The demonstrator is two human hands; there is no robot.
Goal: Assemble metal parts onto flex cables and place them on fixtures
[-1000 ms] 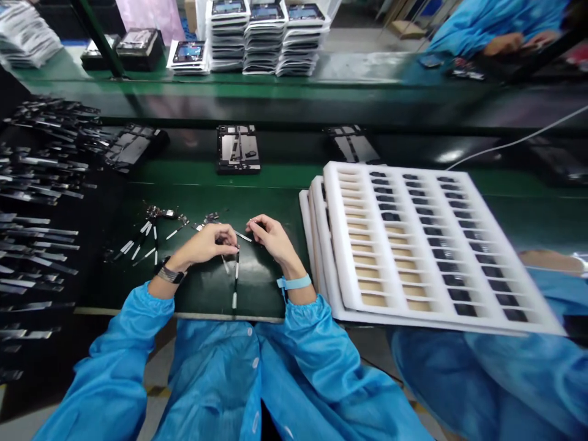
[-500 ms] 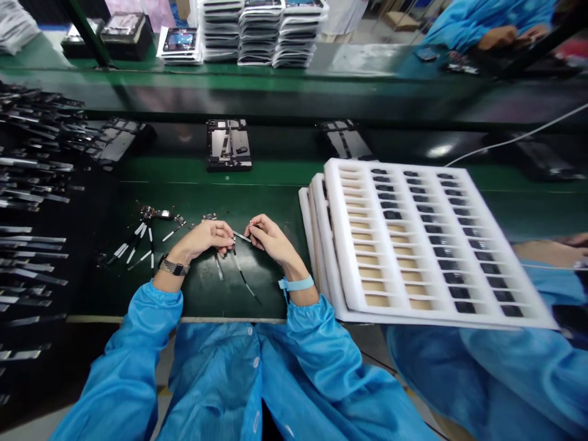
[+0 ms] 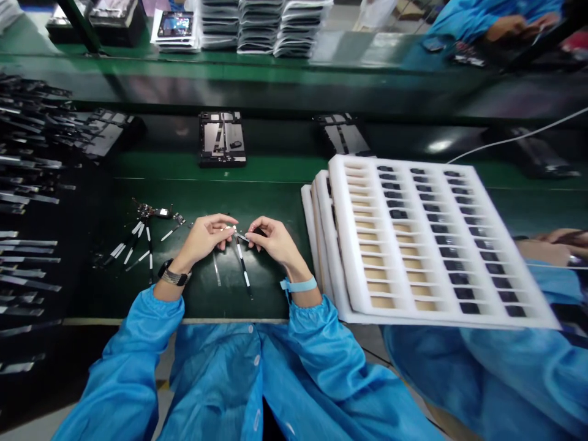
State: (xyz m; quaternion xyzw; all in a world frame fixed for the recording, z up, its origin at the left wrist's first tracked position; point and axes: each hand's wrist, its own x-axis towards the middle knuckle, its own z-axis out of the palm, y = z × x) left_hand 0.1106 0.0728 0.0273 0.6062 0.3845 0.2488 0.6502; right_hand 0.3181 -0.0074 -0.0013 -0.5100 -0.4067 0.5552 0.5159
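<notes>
Your left hand [image 3: 209, 237] pinches the upper end of a black-and-white flex cable [image 3: 242, 264], which extends over the green workbench [image 3: 271, 294]; your right hand [image 3: 272, 240] pinches a silver strip [image 3: 242, 237] between both hands.

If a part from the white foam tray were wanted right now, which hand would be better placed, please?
Probably the right hand: it is nearer the white foam tray, while the left hand sits farther left. Both hands seem occupied at a thin strip.
</notes>
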